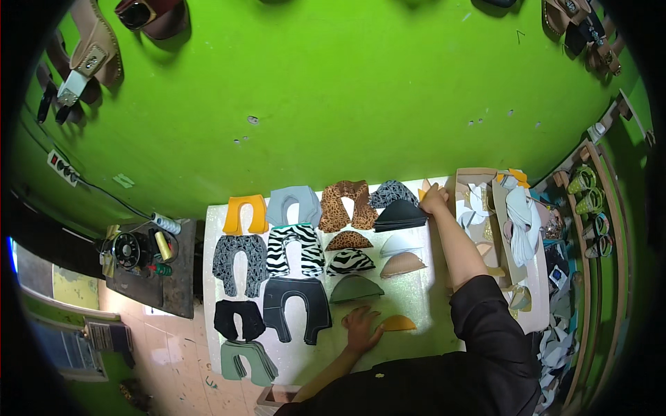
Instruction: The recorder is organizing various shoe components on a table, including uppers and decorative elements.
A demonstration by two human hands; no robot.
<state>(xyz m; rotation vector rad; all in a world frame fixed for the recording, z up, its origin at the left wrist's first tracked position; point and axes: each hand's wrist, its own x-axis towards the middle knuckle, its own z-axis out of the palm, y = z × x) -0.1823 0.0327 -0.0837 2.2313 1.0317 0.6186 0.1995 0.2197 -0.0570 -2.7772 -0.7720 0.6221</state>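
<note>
My left hand (362, 330) lies low over the white table (433, 305) with its fingers apart. Its thumb side is beside a yellow half-round piece (399, 323), and whether they touch is unclear. An olive half-round piece (356, 289) lies just beyond it. At the far right end of the rows, my right hand (435, 200) is closed around a small tan-orange piece (423, 186), partly covered by the fingers. Next to that hand are a stack of black half-round pieces (400, 215) and a grey patterned piece (394, 194).
U-shaped cut pieces (295, 251) lie in rows on the left. A cardboard box (479, 173) of scraps stands right of my right arm. A sewing machine part (128, 249) and thread spools (164, 245) sit on a dark side table. Shoes (586, 179) fill a rack at right.
</note>
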